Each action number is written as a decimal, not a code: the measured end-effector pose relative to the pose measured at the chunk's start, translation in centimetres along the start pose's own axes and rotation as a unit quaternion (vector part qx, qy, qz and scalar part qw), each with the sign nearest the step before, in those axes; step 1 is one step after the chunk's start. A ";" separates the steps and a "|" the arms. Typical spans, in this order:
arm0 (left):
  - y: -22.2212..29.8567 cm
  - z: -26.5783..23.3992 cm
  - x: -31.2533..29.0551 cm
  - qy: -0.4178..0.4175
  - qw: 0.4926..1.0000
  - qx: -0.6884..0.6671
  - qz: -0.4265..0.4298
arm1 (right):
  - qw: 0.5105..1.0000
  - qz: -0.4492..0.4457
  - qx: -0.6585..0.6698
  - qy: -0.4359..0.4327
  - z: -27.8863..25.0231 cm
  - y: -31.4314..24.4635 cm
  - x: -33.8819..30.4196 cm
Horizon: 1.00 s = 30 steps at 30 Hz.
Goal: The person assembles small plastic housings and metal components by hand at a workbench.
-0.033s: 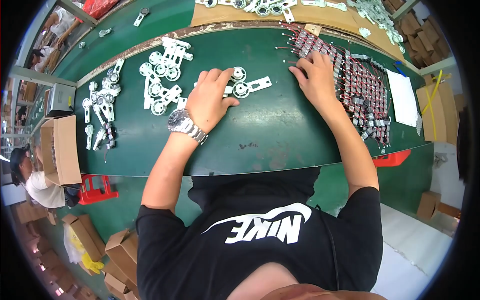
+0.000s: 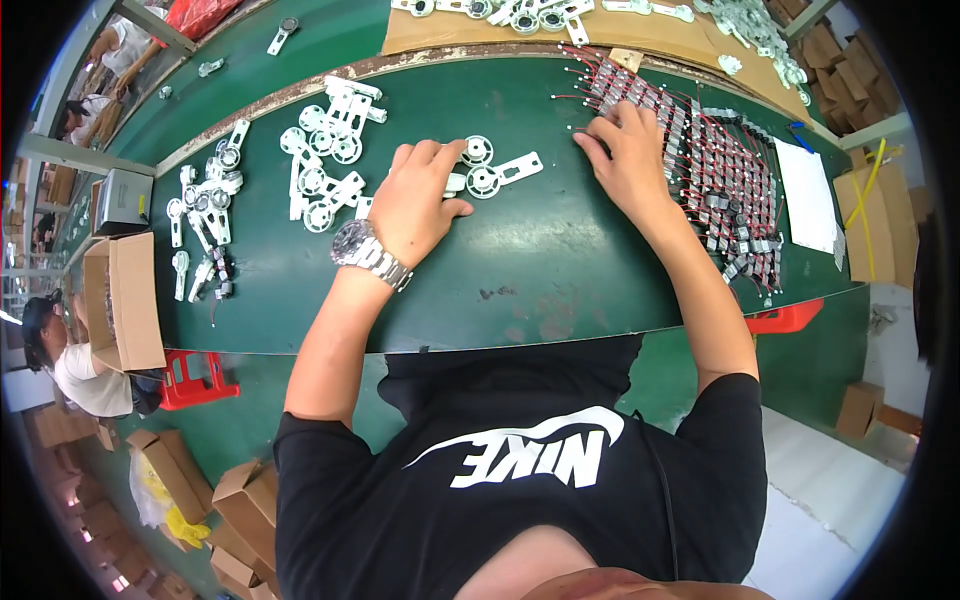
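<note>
My left hand [image 2: 415, 198] lies over white plastic parts, fingers stretched forward and thumb apart; its palm hides part of them. Just right of its fingertips are a white ring-ended part [image 2: 477, 151] and a white part with a round hub and flat arm [image 2: 512, 171]. My right hand [image 2: 632, 165] is at the left edge of a mat of small grey motors [image 2: 735, 170] with red wires. Its fingers are curled, and a thin wire with a white tip shows by the thumb. Whatever those fingers hold is hidden.
White parts form a cluster [image 2: 335, 125] beyond my left hand and another pile [image 2: 212, 190] farther left. White paper [image 2: 805, 195] lies at the right. Cardboard [image 2: 560, 35] with more white parts is at the back. An open carton [image 2: 130, 300] stands beside the table's left end, near a seated person.
My right hand has shifted slightly left and nearer me, and the white wire tip beside its thumb sits a little lower. My left hand has barely moved.
</note>
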<state>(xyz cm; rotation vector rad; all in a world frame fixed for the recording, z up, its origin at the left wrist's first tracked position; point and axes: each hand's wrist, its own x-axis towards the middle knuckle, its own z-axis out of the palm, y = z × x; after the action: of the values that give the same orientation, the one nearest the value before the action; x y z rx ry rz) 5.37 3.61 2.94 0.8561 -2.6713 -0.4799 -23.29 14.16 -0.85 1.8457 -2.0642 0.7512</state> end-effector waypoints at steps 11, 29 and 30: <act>3.2 2.3 2.4 0.050 0.994 0.078 0.053 | 0.766 0.180 0.608 -0.099 0.7 -2.2 3.0; 1.1 3.4 6.5 0.103 0.872 -0.473 -0.072 | 0.866 0.177 0.466 -0.041 -0.2 -4.4 0.6; 1.5 3.5 6.5 0.086 0.830 -0.540 -0.111 | 0.865 0.182 0.466 -0.039 -0.3 -4.7 0.5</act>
<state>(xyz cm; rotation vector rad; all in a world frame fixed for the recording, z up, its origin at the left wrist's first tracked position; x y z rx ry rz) -1.78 1.62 1.50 0.7396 -1.6497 -1.6380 -18.79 13.67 0.55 1.8705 -2.3331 2.1056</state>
